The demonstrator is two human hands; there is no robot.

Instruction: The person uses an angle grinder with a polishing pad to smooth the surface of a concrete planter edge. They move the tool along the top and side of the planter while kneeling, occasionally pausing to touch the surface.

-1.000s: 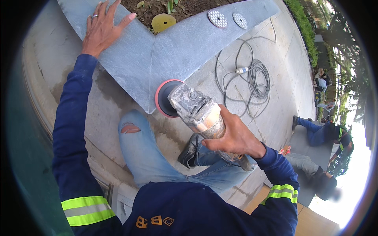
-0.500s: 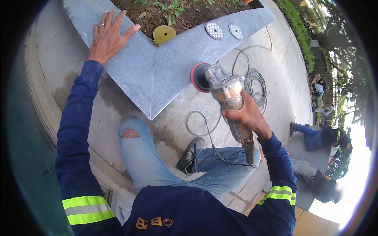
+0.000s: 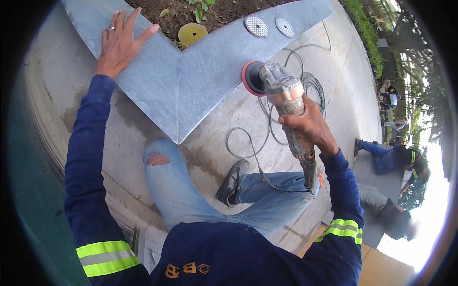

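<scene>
My left hand (image 3: 120,44) lies flat with fingers spread on the left arm of a grey, V-shaped stone coping (image 3: 152,90). In my right hand (image 3: 311,125) is a worn, dusty orange angle grinder (image 3: 290,102), gripped round its body. Its black backing pad with a red-edged disc (image 3: 253,78) is tilted on edge beside the coping's right arm. I cannot tell whether the disc touches the stone. Two white patterned polishing pads (image 3: 256,26) rest on that right arm. A yellow round disc (image 3: 192,35) lies by the inner corner, partly over the soil.
Soil with green plants (image 3: 198,8) fills the space behind the coping. A grey cable (image 3: 312,88) lies coiled on the paving at right, and the grinder's cord loops near my shoe (image 3: 233,183). Other people (image 3: 381,162) are at the far right.
The grinder in my right hand has shifted right, off the coping's right arm toward its outer edge. My left hand stays flat on the stone, and the whole view has shifted slightly.
</scene>
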